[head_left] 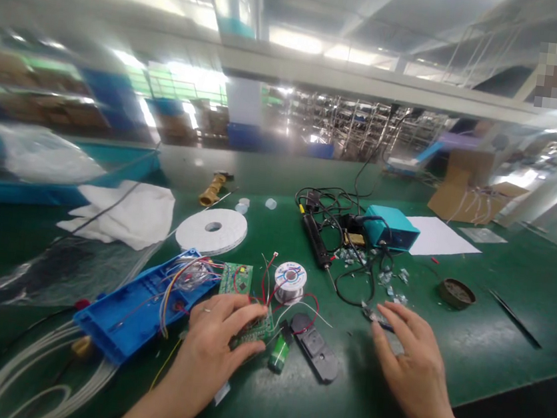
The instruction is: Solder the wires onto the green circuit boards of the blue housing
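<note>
My left hand (210, 342) grips a small green circuit board (255, 330) with red wires soldered to it. An open blue plastic housing (141, 304) full of coloured wires lies just left of that hand. Beyond the hand are a second green circuit board (236, 279) and a spool of solder wire (290, 281). Near my fingers stand a small green bottle (281, 351) and a black plastic casing (313, 356). My right hand (410, 355) rests on the mat with curved fingers, holding nothing, close to a small dark metal tool (374, 317).
A soldering iron (314, 240) and a teal soldering station (391, 227) sit among black cables on the green bench mat (493, 354). Further out are a white tape roll (211, 230), white cloth (124, 213), a round tin (456, 294), tweezers (515, 318) and clear tubing (43, 370).
</note>
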`<move>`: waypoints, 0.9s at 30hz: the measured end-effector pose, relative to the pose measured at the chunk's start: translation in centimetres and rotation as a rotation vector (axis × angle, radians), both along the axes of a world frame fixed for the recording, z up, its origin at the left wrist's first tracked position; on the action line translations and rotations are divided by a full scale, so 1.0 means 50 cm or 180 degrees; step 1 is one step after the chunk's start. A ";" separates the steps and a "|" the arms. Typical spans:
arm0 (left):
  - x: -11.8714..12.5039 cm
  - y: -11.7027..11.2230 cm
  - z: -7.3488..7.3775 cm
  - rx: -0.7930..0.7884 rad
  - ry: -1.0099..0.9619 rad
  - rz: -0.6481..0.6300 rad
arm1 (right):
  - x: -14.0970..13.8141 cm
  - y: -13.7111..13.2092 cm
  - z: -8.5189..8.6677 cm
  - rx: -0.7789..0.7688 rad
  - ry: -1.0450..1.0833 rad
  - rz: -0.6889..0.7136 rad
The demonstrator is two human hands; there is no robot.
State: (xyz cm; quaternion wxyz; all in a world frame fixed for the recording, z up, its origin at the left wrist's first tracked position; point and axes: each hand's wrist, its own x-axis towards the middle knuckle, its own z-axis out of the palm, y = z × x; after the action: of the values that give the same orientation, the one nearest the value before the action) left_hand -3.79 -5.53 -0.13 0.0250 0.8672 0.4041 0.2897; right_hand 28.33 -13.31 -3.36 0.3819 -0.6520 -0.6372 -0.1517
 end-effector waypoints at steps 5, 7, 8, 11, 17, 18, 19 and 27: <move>0.021 0.015 0.016 0.0052 -0.0068 -0.0187 | -0.125 0.028 0.090 -0.0540 0.0753 0.1245; 0.037 0.026 0.025 0.0192 -0.0059 -0.0234 | -0.165 0.053 0.114 -0.0854 0.1019 0.1535; 0.047 0.032 0.028 0.0276 -0.0059 -0.0250 | -0.179 0.068 0.123 -0.0937 0.1104 0.1598; 0.076 0.055 0.032 0.0536 -0.0149 -0.0203 | -0.202 0.118 0.139 -0.1045 0.1225 0.1601; 0.116 0.108 0.018 0.0829 -0.0058 0.0197 | -0.200 0.206 0.106 -0.1403 0.2483 0.1411; 0.119 0.115 0.014 0.0861 0.0034 0.0236 | -0.199 0.216 0.095 -0.1446 0.2633 0.1369; 0.122 0.122 0.009 0.0881 0.0114 0.0258 | -0.199 0.225 0.085 -0.1468 0.2718 0.1310; 0.125 0.147 -0.013 0.0944 0.0009 0.0176 | -0.188 0.248 0.075 -0.1600 0.2573 0.1107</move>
State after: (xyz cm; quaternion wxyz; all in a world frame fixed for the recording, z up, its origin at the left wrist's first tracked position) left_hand 2.47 1.81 -0.81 -0.1120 0.8504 0.3806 0.3456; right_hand 18.92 -0.90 0.39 0.4489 -0.6146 -0.5544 0.3367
